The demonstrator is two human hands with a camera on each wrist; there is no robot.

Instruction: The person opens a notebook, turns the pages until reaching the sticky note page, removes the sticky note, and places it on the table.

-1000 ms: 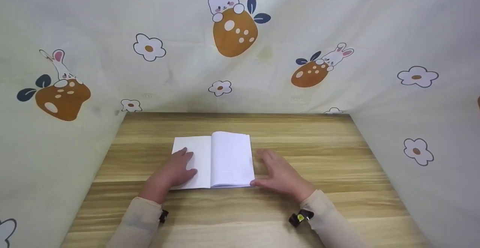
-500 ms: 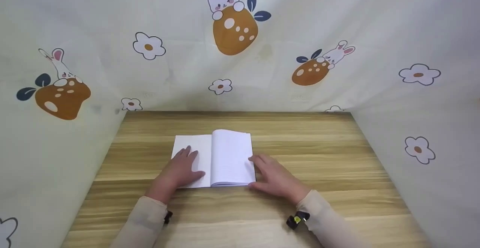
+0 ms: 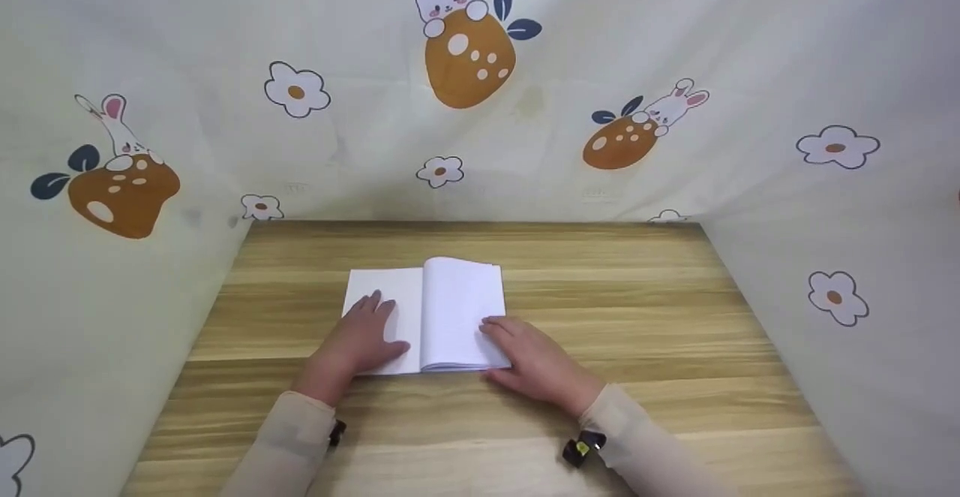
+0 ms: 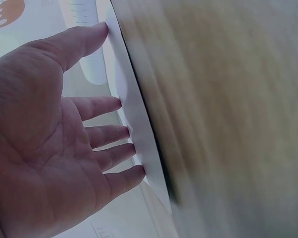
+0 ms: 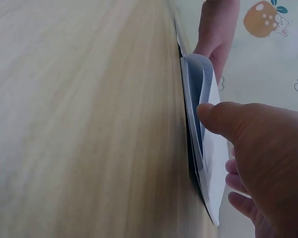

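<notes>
An open notebook with blank-looking white pages lies on the wooden table. Its right-hand pages bulge up near the spine, leaving gaps between sheets at the near edge. My left hand rests on the left page, fingers spread; the left wrist view has all its fingertips against the paper. At the lower right corner of the right page is my right hand, its fingers over the page. In the right wrist view its thumb meets the near edge of the bulging sheets, with the other fingers loosely bent above the page.
The wooden table extends around the notebook. A pale cloth printed with rabbits, fruit and flowers hangs behind and along both sides. Black straps with small devices sit at the wrists over light sleeves.
My right hand has moved left from beside the notebook, bringing its fingers onto the right page. The left hand has slid slightly right on its page, then stayed put.
</notes>
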